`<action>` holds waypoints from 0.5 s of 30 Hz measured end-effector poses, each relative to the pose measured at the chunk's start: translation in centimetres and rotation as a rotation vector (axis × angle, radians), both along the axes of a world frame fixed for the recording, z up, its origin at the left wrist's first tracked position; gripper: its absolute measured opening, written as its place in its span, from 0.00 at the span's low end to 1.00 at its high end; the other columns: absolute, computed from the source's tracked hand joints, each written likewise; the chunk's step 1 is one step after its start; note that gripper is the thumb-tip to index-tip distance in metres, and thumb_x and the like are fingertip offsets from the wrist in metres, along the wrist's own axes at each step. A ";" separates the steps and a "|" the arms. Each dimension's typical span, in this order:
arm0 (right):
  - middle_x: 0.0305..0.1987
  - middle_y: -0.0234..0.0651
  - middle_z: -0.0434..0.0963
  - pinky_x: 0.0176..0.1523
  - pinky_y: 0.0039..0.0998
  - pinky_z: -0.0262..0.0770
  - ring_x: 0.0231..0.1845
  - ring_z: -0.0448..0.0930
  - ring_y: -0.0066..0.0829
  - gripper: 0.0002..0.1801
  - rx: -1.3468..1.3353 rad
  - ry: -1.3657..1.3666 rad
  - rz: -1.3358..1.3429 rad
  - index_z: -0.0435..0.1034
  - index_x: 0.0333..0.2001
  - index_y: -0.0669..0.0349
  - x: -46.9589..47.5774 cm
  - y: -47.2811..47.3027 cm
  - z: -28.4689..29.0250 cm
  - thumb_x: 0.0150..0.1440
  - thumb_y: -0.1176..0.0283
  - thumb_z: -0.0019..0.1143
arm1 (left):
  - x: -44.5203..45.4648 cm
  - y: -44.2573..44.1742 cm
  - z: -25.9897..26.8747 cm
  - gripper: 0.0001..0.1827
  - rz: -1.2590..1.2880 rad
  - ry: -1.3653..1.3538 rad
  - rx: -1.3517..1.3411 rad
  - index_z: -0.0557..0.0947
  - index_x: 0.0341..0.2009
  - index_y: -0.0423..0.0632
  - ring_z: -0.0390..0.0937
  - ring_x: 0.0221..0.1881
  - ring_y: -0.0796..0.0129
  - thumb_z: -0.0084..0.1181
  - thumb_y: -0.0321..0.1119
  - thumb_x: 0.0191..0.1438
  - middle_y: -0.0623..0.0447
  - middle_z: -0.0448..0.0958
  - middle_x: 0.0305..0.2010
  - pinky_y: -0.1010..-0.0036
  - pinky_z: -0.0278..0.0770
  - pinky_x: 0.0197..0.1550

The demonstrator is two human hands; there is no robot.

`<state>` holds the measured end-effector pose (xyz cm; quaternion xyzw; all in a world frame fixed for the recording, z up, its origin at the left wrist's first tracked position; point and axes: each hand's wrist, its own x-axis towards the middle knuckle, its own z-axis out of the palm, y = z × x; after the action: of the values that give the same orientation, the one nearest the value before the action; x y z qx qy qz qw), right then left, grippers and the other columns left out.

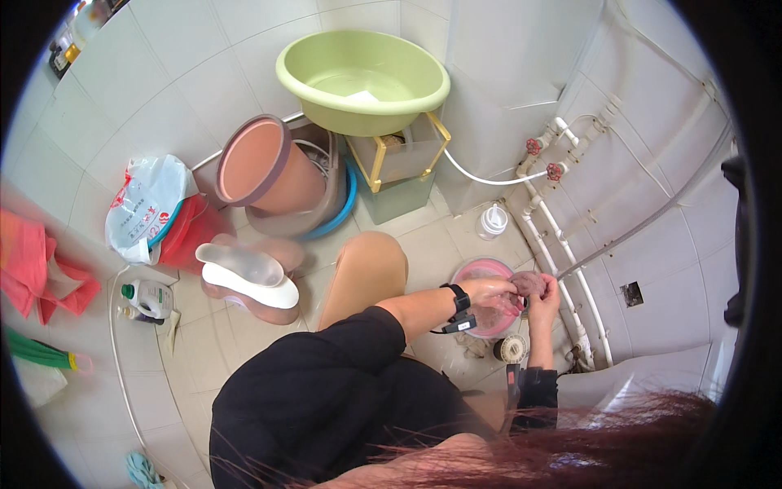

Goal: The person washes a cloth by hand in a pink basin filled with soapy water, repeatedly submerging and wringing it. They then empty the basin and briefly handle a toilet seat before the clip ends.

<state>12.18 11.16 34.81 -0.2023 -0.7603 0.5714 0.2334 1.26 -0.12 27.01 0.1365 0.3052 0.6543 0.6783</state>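
Both hands are at a wet mauve cloth [528,283], held above the rim of a pink basin [459,272]. My left hand [489,291], wearing a black wrist strap, grips the cloth's near-left part over the basin. At its right end, the fingers of my right hand [547,296] pinch the cloth. More wet mauve fabric [487,316] lies inside the basin, partly hidden by my left hand and wrist. Just beside the basin, on the tiles, is a round beige-and-dark object [512,349] whose kind I cannot tell.
A lidded clear container [492,221] stands beyond the basin. Pipes with red valves [554,172] run along the right wall. A green tub [366,113] rests on a storage box [397,198]. Left are a pink bin [269,165], a red bucket [189,232] and pale soles [250,284].
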 end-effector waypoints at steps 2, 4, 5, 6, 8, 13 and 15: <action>0.41 0.40 0.75 0.49 0.32 0.72 0.43 0.77 0.38 0.19 0.435 -0.083 -0.022 0.68 0.44 0.65 0.2 -0.6 -0.5 0.45 0.87 0.49 | 0.5 1.2 -0.7 0.15 0.149 -0.157 -0.083 0.72 0.49 0.40 0.77 0.45 0.56 0.45 0.33 0.59 0.45 0.77 0.44 0.63 0.77 0.51; 0.43 0.46 0.73 0.49 0.39 0.71 0.45 0.75 0.50 0.19 0.653 -0.178 -0.033 0.67 0.43 0.64 0.4 -1.2 -0.9 0.45 0.83 0.54 | 0.6 1.8 -1.2 0.12 0.170 -0.238 0.047 0.73 0.44 0.41 0.76 0.43 0.56 0.45 0.31 0.56 0.45 0.77 0.42 0.62 0.75 0.51; 0.43 0.46 0.73 0.49 0.39 0.71 0.45 0.75 0.50 0.18 0.694 -0.177 -0.064 0.67 0.43 0.64 0.5 -1.4 -1.0 0.45 0.83 0.54 | 0.8 1.8 -1.3 0.12 0.136 -0.267 0.047 0.73 0.43 0.42 0.76 0.43 0.56 0.46 0.31 0.55 0.45 0.77 0.41 0.61 0.75 0.51; 0.43 0.46 0.73 0.49 0.39 0.71 0.45 0.75 0.49 0.18 0.703 -0.218 -0.083 0.68 0.44 0.64 0.6 -1.6 -1.1 0.46 0.82 0.55 | 0.9 1.8 -1.2 0.11 0.083 -0.275 0.091 0.74 0.42 0.42 0.76 0.43 0.57 0.46 0.31 0.55 0.46 0.77 0.41 0.61 0.74 0.51; 0.42 0.46 0.74 0.47 0.39 0.72 0.44 0.75 0.49 0.17 0.725 -0.257 -0.113 0.68 0.44 0.64 0.8 -1.9 -1.2 0.48 0.81 0.56 | 1.2 1.3 -0.7 0.10 0.055 -0.270 0.130 0.75 0.41 0.44 0.76 0.42 0.60 0.49 0.32 0.54 0.48 0.77 0.39 0.61 0.73 0.51; 0.58 0.48 0.68 0.57 0.37 0.71 0.56 0.72 0.47 0.36 0.586 -0.204 0.145 0.58 0.60 0.63 1.6 -2.5 -1.4 0.45 0.86 0.55 | 0.5 -0.8 1.1 0.07 0.162 -0.140 0.026 0.78 0.37 0.49 0.76 0.37 0.70 0.59 0.33 0.53 0.56 0.79 0.34 0.70 0.71 0.46; 0.63 0.48 0.64 0.60 0.36 0.69 0.60 0.70 0.47 0.42 0.490 -0.139 0.302 0.53 0.65 0.63 2.1 -2.5 -1.3 0.44 0.87 0.55 | -0.4 -1.6 0.8 0.04 0.130 -0.114 0.020 0.79 0.34 0.50 0.76 0.34 0.72 0.58 0.32 0.54 0.57 0.79 0.32 0.73 0.71 0.44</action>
<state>14.32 8.65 33.55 -0.0630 -0.9114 0.3837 0.1350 0.91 -1.76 27.80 0.0858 0.2678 0.7066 0.6493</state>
